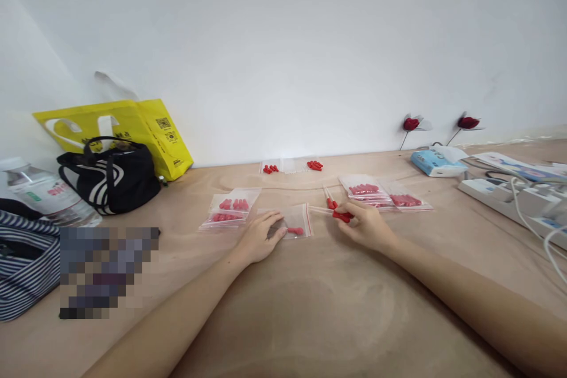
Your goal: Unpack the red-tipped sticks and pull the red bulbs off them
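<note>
Nearest to me, the two bare forearms run out across the pale brown wooden counter (310, 319), and between them sits what is being handled. The left hand (259, 239) lies flat and loose, fingers pressing on the left part of a small clear zip-seal plastic bag with a red closure strip (295, 225); it pins the bag rather than gripping it. One small red plastic piece (295, 230) already lies inside, its long axis roughly left to right. The bag lies flat, with its red-striped mouth on the right, towards the other hand. The right hand (365, 225) is curled, fingertips pinching a few small red plastic pieces (342, 216) just beside that mouth, their long axes slanting from upper left to lower right. The risk, I'd judge, is that the limp mouth stays closed or folds, so a piece skids off across the counter; the light hold on the film could also let the bag slide. Farther out lie filled clear bags of red pieces on the left (230, 208) and on the right (383, 192), and near the white wall, two loose clusters of red pieces (292, 166).
</note>
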A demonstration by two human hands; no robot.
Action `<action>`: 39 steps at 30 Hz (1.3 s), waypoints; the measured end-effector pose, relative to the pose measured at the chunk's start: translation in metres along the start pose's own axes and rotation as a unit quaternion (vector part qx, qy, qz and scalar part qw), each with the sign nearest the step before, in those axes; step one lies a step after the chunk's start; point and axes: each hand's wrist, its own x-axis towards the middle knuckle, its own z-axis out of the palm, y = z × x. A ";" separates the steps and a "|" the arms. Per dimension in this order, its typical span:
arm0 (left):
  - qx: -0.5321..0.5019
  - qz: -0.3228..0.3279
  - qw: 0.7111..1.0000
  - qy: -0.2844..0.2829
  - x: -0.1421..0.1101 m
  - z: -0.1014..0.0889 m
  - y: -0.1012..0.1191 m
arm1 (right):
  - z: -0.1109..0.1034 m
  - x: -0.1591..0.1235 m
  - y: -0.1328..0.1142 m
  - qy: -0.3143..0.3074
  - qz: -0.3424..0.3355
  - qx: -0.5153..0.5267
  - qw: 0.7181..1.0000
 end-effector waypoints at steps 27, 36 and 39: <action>0.020 -0.005 1.000 -0.004 0.002 -0.001 0.002 | 0.044 0.038 0.004 -0.027 0.055 -0.170 0.984; 0.020 -0.001 1.000 -0.004 0.001 0.000 0.002 | 0.035 0.024 -0.009 -0.026 0.034 -0.006 0.999; 0.024 0.001 1.000 0.000 0.001 0.000 0.002 | 0.040 0.025 -0.014 -0.085 0.018 0.023 0.996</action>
